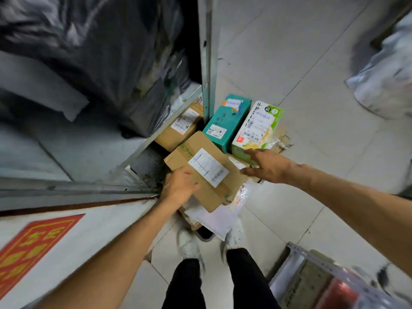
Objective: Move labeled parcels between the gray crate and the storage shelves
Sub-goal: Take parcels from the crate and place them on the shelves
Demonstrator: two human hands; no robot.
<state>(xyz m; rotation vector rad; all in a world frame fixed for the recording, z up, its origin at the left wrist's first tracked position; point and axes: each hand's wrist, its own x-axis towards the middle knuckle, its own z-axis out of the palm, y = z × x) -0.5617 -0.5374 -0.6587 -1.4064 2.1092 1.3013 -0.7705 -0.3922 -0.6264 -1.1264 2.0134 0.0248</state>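
Observation:
A brown cardboard parcel (pixel 205 168) with a white label lies tilted above the floor pile. My left hand (pixel 178 188) grips its near left edge. My right hand (pixel 267 165) is spread with fingers apart at the parcel's right side, touching the near end of a green-and-white carton (pixel 258 126). A teal box (pixel 226 121) stands beside that carton. Another brown labeled parcel (pixel 181 128) sits under the lowest shelf (pixel 89 148) of the metal rack. The gray crate is hidden or out of view.
Dark plastic bags (pixel 111 52) fill the rack above the shelf. A metal upright (pixel 208 59) stands by the boxes. White poly mailers (pixel 214 217) lie by my shoes. More bagged parcels (pixel 383 85) sit at right, and another rack corner (pixel 312 270) at lower right.

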